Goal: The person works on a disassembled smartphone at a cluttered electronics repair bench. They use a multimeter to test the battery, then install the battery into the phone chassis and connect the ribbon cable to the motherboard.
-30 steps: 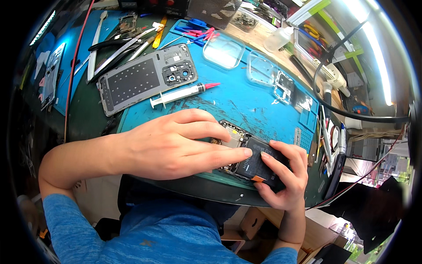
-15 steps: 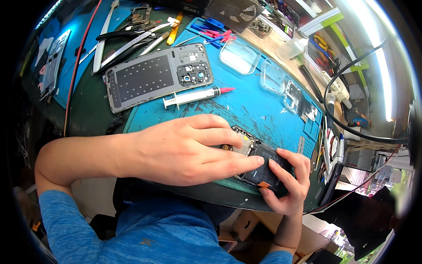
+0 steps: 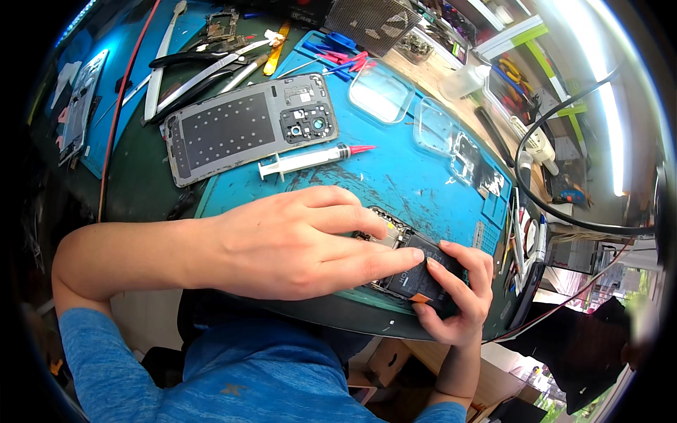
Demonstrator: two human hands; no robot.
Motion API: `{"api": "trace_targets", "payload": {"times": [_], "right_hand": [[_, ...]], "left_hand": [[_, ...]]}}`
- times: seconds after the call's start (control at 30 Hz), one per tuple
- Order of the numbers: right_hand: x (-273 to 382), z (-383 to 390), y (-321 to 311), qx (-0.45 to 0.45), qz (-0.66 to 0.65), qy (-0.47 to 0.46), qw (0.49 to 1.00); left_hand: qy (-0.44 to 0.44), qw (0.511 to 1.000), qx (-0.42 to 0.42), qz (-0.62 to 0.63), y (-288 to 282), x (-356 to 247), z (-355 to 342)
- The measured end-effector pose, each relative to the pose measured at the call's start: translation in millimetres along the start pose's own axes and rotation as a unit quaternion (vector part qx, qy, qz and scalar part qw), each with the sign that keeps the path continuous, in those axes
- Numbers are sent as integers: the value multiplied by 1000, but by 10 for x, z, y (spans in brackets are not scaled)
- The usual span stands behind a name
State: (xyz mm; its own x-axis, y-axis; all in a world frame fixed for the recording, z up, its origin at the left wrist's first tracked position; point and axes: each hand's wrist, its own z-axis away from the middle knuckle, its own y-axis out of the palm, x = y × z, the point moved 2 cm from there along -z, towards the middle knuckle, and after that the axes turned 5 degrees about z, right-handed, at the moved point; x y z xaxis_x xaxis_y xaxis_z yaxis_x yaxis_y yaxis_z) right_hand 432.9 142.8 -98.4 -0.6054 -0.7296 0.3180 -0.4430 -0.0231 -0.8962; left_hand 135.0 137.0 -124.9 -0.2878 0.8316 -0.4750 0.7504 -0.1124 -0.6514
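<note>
An opened phone (image 3: 388, 232) lies at an angle near the front of the blue mat (image 3: 465, 218), its board exposed beside a black battery (image 3: 407, 273) with an orange tab. My left hand (image 3: 296, 250) reaches over it with fingers apart, one fingertip resting on the battery and another above the board. At the battery end, my right hand (image 3: 462, 296) grips the phone between thumb and fingers. Behind them lie a detached grey back housing (image 3: 229, 130) and a syringe (image 3: 310, 159) with a pink tip. The phone's left part is hidden under my left hand.
Two clear trays (image 3: 381, 95), blue-and-pink small tools (image 3: 345, 56) and a white bottle (image 3: 462, 82) stand at the back. Pliers (image 3: 190, 84) and another phone part (image 3: 77, 106) lie left. A black cable (image 3: 553, 211) loops at right, near pens and tools (image 3: 529, 240).
The whole view has shifted, so the bench appears lower and further right than a second ago. My hands stay on the phone in nearly the same pose.
</note>
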Motion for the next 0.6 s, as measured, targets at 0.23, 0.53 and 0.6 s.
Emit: {"api": "trace_targets", "payload": {"times": [0.23,0.53,0.6], "right_hand": [[9,0,-5,0,2,0,1000],[37,-4,-27,16,16,6,1000],[26,6,-21,18,17,0,1000]], "left_hand": [[35,997,22,-59,29,-36,-5],[42,996,43,-68,29,-60,-12],[43,996,44,-67,20,-68,-11]]}}
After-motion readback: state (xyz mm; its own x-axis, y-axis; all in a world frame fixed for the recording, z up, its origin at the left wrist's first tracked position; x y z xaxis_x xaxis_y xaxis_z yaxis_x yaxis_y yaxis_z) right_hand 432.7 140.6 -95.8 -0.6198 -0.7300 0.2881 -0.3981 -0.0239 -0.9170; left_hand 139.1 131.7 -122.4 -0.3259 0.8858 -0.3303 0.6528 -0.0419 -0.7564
